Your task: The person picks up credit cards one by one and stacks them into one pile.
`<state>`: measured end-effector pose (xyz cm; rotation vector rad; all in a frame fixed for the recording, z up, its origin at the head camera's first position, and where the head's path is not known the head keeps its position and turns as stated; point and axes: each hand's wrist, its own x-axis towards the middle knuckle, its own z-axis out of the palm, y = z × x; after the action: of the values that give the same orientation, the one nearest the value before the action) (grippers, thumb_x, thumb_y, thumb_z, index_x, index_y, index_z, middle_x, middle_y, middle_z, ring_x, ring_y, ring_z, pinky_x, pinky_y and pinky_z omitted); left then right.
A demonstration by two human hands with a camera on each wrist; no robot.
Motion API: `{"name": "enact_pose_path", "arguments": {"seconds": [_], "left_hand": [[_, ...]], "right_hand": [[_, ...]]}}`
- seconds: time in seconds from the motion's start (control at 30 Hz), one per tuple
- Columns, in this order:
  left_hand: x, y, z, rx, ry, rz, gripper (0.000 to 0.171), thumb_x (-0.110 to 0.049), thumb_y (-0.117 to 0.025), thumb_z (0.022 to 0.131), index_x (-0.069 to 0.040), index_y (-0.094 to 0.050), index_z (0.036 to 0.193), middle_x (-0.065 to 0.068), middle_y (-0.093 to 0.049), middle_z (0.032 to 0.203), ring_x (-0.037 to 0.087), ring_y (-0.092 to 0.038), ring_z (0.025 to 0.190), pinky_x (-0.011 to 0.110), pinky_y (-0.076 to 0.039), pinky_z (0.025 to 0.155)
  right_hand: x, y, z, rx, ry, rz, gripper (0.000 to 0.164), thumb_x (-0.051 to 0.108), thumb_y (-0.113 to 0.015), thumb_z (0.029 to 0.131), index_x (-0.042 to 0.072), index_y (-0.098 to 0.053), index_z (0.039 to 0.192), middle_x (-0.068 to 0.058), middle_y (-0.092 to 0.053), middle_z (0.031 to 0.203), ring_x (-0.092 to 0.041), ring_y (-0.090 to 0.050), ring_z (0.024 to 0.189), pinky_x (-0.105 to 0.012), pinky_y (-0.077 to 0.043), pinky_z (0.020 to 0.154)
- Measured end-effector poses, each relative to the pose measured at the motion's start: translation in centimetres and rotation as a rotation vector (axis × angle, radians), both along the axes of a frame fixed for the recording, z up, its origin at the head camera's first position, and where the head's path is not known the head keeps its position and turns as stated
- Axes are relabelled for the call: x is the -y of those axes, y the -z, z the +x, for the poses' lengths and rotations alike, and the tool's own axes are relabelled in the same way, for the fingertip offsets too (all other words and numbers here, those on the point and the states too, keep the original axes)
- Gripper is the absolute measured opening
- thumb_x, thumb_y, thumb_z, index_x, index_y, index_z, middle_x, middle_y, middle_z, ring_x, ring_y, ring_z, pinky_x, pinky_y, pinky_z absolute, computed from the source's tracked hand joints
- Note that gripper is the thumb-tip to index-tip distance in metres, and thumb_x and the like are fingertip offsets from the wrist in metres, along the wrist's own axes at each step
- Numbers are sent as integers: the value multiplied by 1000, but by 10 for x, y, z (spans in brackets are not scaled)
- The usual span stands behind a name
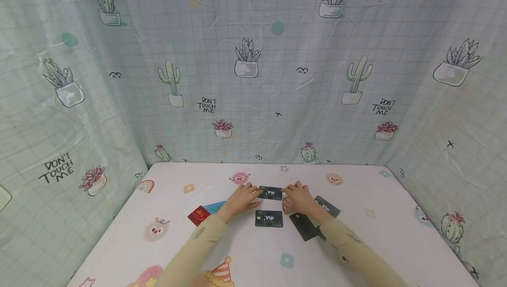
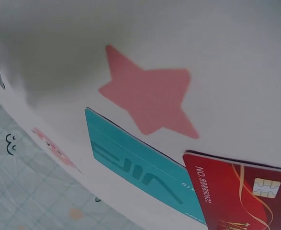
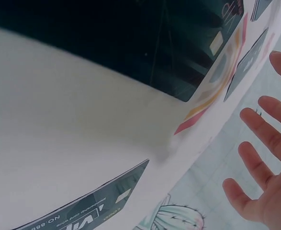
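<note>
1. Two hands meet over the far Vip card (image 1: 270, 193), which lies flat just beyond the near Vip card (image 1: 269, 218), a narrow strip of tablecloth (image 1: 269, 205) between them.
2. The far Vip card's long axis runs side to side, dipping faintly towards its right end; its lettering reads upright from the person's seat.
3. The left hand (image 1: 240, 199), beyond and left of the near Vip card, has its fingers loosely bent, tips at the far card's left end, thumb held apart.
4. The right hand (image 1: 298, 196), beyond and right of the near Vip card, touches the far card's other end, its fingers spread fairly wide.
5. The near Vip card lies almost parallel to the far one, chip at its left.
6. Left of the near Vip card, a red card (image 1: 199, 215) overlaps a blue card (image 1: 214, 207); the red card's lettering looks upside down.
7. Right of the near Vip card, a dark card (image 1: 303, 226) and a slanted Vip card (image 1: 328, 207) both point diagonally, their right ends nearer the person.
</note>
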<state>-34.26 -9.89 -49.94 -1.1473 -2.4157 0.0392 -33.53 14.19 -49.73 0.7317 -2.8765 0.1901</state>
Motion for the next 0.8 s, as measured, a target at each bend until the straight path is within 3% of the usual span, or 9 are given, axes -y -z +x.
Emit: {"name": "enact_pose_path", "arguments": {"seconds": [0.43, 0.6, 0.8], "left_hand": [[-7, 5, -13, 80, -142, -39, 38, -35, -54, 87, -12, -56, 117, 1, -61, 111, 19, -52, 98, 36, -45, 82], [-9, 9, -15, 76, -169, -36, 39, -35, -52, 88, -13, -54, 119, 1, -59, 115, 20, -52, 101, 38, -45, 82], [-11, 12, -18, 137, -206, -36, 41, -36, -50, 89, -14, -51, 124, 2, -56, 122, 22, -50, 108, 42, -43, 88]], "right_hand": [[2, 8, -13, -25, 22, -5, 47, 41, -63, 79, 15, -55, 117, -2, -57, 114, -20, -42, 95, -43, -36, 77], [5, 7, -16, -3, 34, 16, 51, 43, -63, 78, 14, -54, 119, -3, -55, 118, -20, -40, 95, -43, -35, 77], [10, 5, -19, 26, 53, 67, 55, 47, -60, 79, 14, -52, 122, -3, -52, 122, -21, -40, 99, -41, -34, 79]]}}
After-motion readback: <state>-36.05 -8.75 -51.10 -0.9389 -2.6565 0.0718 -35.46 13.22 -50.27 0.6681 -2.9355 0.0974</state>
